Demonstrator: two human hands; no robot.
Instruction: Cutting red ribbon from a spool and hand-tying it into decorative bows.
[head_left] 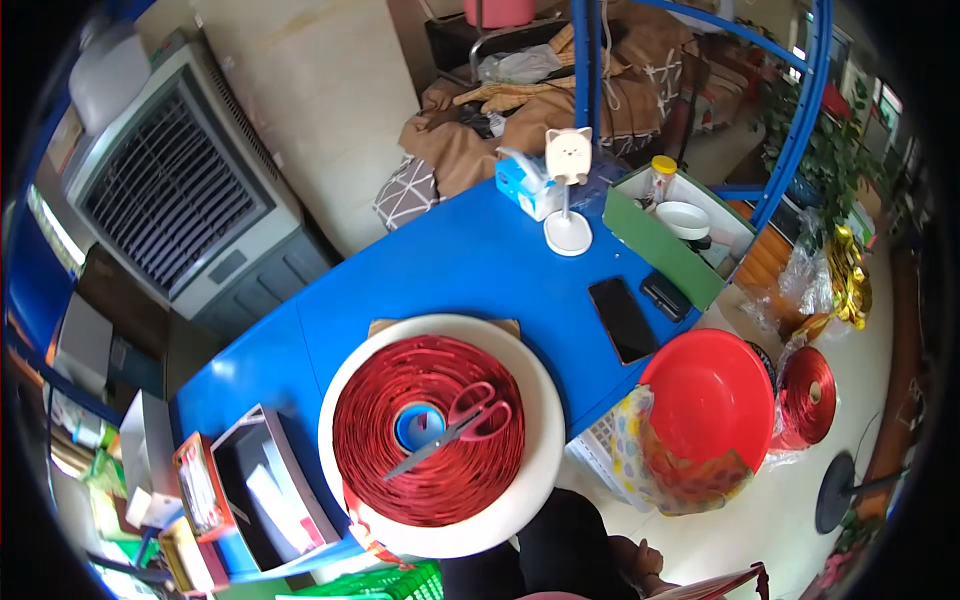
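Observation:
A large coil of shiny red ribbon (375, 450) lies flat on a round white disc (540, 440) at the near edge of the blue table. Scissors with dark red handles (436, 448) rest on the coil, partly across its blue core (408, 425). A loose red ribbon end hangs off the disc's near left side. Low in the picture, right of my dark-clad legs, my right hand (643, 562) shows with curled fingers. Beside it is a pale, red-edged flat piece (710, 583), cut off by the lower edge; what the fingers hold is unclear. My left hand is out of sight.
A phone (622, 320), a green box (670, 245) and a cat-topped stand (568, 232) sit on the blue table (440, 265). Open boxes (275, 490) are at left. A red basin (705, 400) and another ribbon roll (806, 398) are at right; an air cooler (180, 190) stands behind.

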